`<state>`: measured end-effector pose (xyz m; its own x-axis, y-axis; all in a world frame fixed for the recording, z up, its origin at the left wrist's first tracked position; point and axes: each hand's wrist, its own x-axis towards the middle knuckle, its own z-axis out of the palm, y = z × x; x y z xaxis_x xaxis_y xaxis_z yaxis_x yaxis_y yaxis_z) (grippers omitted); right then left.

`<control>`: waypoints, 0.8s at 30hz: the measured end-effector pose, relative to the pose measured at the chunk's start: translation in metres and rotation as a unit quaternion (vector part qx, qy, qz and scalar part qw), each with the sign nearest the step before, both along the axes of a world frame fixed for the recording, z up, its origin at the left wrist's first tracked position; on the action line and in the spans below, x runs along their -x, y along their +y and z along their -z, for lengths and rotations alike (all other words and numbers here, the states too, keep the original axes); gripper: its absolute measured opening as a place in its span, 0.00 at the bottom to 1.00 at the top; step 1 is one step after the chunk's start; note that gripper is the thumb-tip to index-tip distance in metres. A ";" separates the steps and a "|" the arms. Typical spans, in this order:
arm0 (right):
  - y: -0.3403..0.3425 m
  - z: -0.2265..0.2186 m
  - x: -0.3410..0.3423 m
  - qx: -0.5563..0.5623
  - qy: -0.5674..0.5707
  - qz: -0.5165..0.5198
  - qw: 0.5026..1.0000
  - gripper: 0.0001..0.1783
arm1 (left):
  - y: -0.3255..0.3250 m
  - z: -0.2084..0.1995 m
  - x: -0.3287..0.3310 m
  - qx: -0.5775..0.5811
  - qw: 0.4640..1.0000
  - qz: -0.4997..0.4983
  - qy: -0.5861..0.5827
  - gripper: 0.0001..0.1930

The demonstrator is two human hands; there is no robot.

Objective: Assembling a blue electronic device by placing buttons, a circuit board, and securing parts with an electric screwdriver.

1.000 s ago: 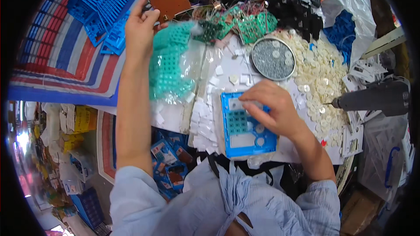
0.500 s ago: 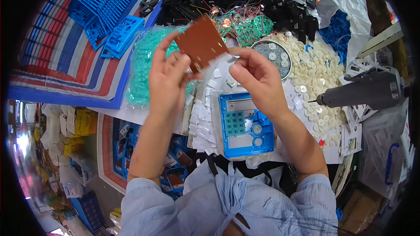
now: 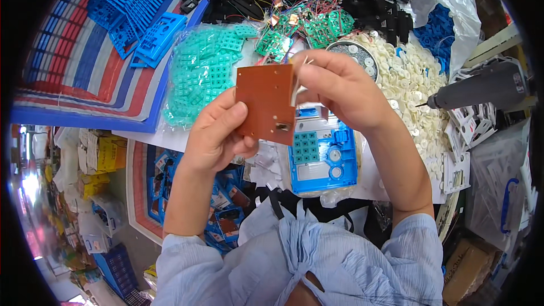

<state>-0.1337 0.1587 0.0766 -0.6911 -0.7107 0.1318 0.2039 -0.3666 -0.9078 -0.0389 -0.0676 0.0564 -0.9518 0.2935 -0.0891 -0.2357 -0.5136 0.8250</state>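
My left hand (image 3: 211, 136) grips a square brown circuit board (image 3: 263, 101) by its lower left edge, thumb on the brown face. That face stands nearly upright, with a few small holes and a dark slot low on the right. At the board's upper right edge, my right hand (image 3: 347, 88) is closed with thumb and fingers pinched on a small thin white piece (image 3: 296, 92), partly hidden by the fingers. Below the hands lies an open blue plastic housing (image 3: 324, 182) with a green rubber keypad (image 3: 306, 147) inside.
Green rubber keypads (image 3: 198, 73) in a clear bag, wired green circuit boards (image 3: 326, 27) and black parts (image 3: 249, 0) lie beyond. A round tin (image 3: 371, 59) and white discs (image 3: 411, 85) are at right, near a grey electric screwdriver (image 3: 481, 93). Blue panels (image 3: 156, 39) stand left.
The circuit board has come down and nearer, turning more upright. Both hands moved with it, and my right hand now covers part of its right edge.
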 end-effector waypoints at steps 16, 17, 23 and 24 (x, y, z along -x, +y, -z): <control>0.010 0.019 -0.021 -0.174 -0.027 -0.003 0.984 0.10 | 0.023 0.036 -0.009 -0.016 0.982 -0.186 0.025 0.21; 0.007 0.022 -0.020 -0.190 -0.034 -0.054 0.980 0.10 | 0.026 0.030 -0.008 -0.010 0.983 -0.173 0.059 0.22; 0.010 0.024 -0.035 -0.152 0.057 -0.018 0.987 0.18 | 0.024 0.029 -0.013 0.034 0.978 -0.128 0.158 0.24; 0.013 0.024 -0.035 -0.145 0.083 0.046 0.985 0.18 | 0.026 0.028 -0.014 0.043 0.976 -0.130 0.167 0.24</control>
<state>-0.0985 0.1714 0.0522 -0.7404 -0.6704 0.0493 0.0216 -0.0969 -0.9951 -0.0254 -0.0413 0.0286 -0.9731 0.0442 0.2261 0.1833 -0.4453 0.8764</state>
